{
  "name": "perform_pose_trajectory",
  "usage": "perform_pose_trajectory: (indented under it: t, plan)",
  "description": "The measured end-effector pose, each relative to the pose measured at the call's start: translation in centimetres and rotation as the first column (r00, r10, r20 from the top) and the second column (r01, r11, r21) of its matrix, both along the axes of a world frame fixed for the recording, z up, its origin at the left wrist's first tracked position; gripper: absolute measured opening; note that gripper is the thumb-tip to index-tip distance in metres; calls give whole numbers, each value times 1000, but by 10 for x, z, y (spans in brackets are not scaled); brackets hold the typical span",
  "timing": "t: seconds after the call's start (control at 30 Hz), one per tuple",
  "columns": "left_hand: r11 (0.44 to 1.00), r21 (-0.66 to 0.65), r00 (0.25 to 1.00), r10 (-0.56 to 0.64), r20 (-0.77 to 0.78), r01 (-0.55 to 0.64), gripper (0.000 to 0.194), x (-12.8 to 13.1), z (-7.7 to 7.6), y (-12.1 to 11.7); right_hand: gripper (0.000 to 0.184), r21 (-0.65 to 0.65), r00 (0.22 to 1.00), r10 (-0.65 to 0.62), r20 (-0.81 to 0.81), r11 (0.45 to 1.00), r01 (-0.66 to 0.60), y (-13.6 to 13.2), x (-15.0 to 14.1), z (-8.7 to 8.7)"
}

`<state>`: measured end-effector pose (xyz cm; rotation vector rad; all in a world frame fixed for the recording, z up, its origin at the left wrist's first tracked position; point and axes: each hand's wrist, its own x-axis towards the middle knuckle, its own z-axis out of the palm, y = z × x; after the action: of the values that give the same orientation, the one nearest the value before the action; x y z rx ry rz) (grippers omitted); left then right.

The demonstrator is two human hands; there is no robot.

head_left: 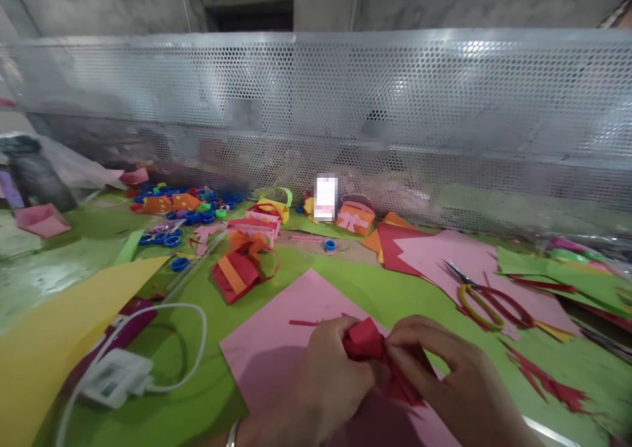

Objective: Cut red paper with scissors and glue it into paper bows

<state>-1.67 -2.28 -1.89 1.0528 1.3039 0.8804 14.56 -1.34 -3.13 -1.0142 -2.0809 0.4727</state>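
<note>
Between my two hands is a piece of folded red paper [365, 339], above a pink paper sheet [276, 341]. My left hand [336, 374] is closed around its left side, thumb across the front. My right hand [444, 368] pinches the right side of the same paper with thumb and fingertips. Part of the red paper is hidden behind the fingers. A thin red strip [303, 322] lies on the pink sheet, left of my left hand. Farther off sits a small red paper bag with an orange band [236, 276].
Scissors [486, 302] with yellow and red handles lie on pink paper at the right, near red scraps [548, 378]. At the left are a white charger [118, 376] with its cable and a yellow sheet [64, 341]. Behind stand small paper bags [354, 218] and a perforated metal panel [316, 91].
</note>
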Motion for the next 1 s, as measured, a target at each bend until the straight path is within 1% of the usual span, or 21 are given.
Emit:
perform_pose_trajectory:
  t: [0.17,0.3,0.37,0.57,0.63,0.77,0.87,1.0]
  plan:
    - [1000,-18,999,14,-34,-15,16,1,3,0,19,-1,999,-32,-31,999,32,-2,-3,1]
    - [999,-26,1000,27,-11,-28,18,1,3,-1,19,20,998,-49,-32,999,50,-3,-4,2]
    - [998,-44,999,35,-5,-35,18,1,2,-1,19,2,998,-54,-28,999,54,-4,-5,1]
    - [999,-49,1000,-3,5,3,17,-1,-2,0,24,-95,996,-89,-7,992,88,-6,-5,3]
    - [998,-61,999,-13,41,16,18,-1,-3,0,23,-77,997,-74,-1,994,74,-6,-5,4]
    - [999,-39,990,-17,142,22,16,1,-2,0,21,-8,999,-30,17,999,31,-5,-3,5]
    - [999,-41,990,2,141,4,14,2,0,-1,20,30,1000,-8,19,1000,7,-6,-2,4]
    - [999,-38,990,5,141,0,16,1,1,-1,16,72,1000,-8,-18,997,9,-7,-2,3]
